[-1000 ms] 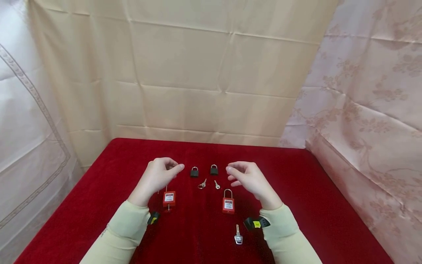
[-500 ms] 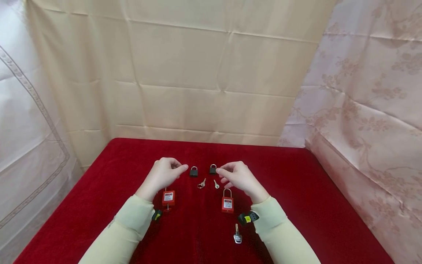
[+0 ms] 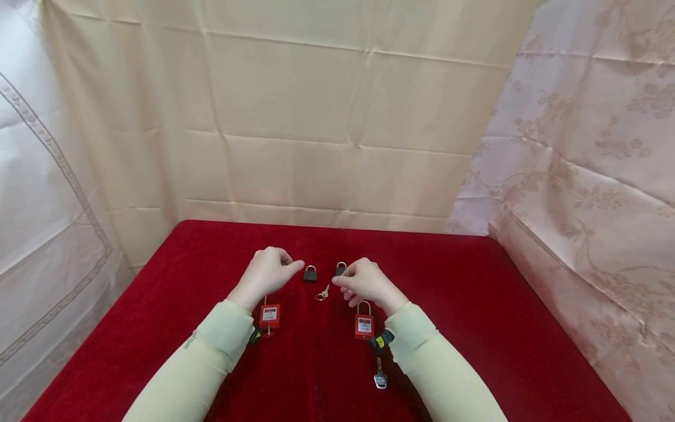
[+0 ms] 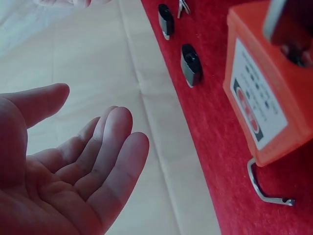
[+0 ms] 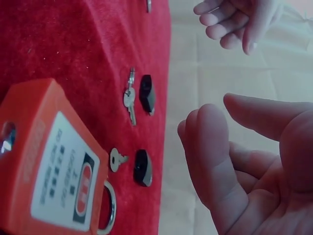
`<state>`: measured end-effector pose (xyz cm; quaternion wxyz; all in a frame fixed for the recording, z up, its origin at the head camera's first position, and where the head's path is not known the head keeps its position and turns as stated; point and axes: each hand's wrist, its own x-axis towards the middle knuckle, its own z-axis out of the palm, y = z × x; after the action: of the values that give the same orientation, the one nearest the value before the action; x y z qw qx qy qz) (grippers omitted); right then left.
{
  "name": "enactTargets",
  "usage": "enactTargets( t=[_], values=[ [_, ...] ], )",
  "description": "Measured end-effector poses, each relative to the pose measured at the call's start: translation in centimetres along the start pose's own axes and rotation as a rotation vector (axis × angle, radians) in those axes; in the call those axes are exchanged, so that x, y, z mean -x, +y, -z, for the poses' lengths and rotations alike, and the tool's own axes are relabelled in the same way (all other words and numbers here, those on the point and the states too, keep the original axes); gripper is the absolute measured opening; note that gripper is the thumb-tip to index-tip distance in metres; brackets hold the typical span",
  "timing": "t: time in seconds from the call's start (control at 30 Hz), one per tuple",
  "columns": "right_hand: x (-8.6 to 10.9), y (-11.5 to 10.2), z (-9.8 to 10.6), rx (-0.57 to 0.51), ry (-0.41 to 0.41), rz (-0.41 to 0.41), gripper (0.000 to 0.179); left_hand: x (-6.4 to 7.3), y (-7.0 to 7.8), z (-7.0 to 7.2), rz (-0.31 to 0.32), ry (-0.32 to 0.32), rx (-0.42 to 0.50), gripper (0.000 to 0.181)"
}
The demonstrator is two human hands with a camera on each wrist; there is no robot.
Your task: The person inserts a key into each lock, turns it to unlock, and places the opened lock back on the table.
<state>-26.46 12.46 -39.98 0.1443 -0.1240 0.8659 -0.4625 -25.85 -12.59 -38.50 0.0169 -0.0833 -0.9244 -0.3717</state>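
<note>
My left hand [image 3: 268, 272] hovers above the table, relaxed and holding nothing, left of a small black padlock [image 3: 310, 275]. Fingers loosely bent and empty, my right hand [image 3: 365, 282] is over the second black padlock [image 3: 339, 271], partly covering it. A key on a ring [image 3: 323, 293] lies between the hands. A small loose key [image 5: 116, 159] shows in the right wrist view; the right hand hides it in the head view. The left red padlock [image 3: 269, 316] has a key in its bottom, and its shackle [image 4: 261, 192] stands open. The right red padlock [image 3: 364, 328] lies below my right hand.
A larger silver key [image 3: 380, 378] lies nearer me than the right red padlock. Red cloth covers the table [image 3: 448, 281]. A beige curtain [image 3: 316, 117] hangs behind, with a patterned pink cloth [image 3: 596, 176] on the right side.
My right hand has moved left and slightly lower, now covering the small loose key and part of a black padlock. The left hand has shifted a little right. The padlocks stay in place.
</note>
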Motion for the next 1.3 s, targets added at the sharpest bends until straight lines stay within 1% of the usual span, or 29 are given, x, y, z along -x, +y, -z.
enactTargets(
  t=[0.27, 0.43, 0.63, 0.83, 1.03, 1.2, 1.3],
  values=[
    [-1.4, -0.3, -1.2, 0.052, -0.026, -0.040, 0.025, -0.8, -0.3, -0.3, 0.037, -0.028, -0.032, 0.027],
    [-2.3, -0.2, -2.1, 0.092, -0.014, -0.085, 0.022, -1.2, -0.5, -0.6, 0.055, -0.044, -0.048, 0.027],
    [-3.4, -0.1, -3.2, 0.165, 0.008, -0.138, 0.022, -1.6, -0.9, -0.9, 0.076, -0.060, -0.060, 0.027],
    [-4.2, 0.0, -4.1, 0.245, 0.014, -0.180, 0.023, -1.8, -1.2, -0.8, 0.077, -0.067, -0.073, 0.030],
    [-4.7, 0.0, -4.7, 0.261, 0.043, -0.229, 0.023, -1.8, -1.1, -0.7, 0.066, -0.068, -0.069, 0.032],
    [-5.1, -0.2, -5.2, 0.292, 0.059, -0.243, 0.025, -1.8, -0.9, -0.8, 0.066, -0.067, -0.065, 0.032],
    [-5.3, -0.3, -5.5, 0.298, 0.053, -0.244, 0.025, -1.7, -0.9, -0.7, 0.071, -0.067, -0.058, 0.031]
  ],
)
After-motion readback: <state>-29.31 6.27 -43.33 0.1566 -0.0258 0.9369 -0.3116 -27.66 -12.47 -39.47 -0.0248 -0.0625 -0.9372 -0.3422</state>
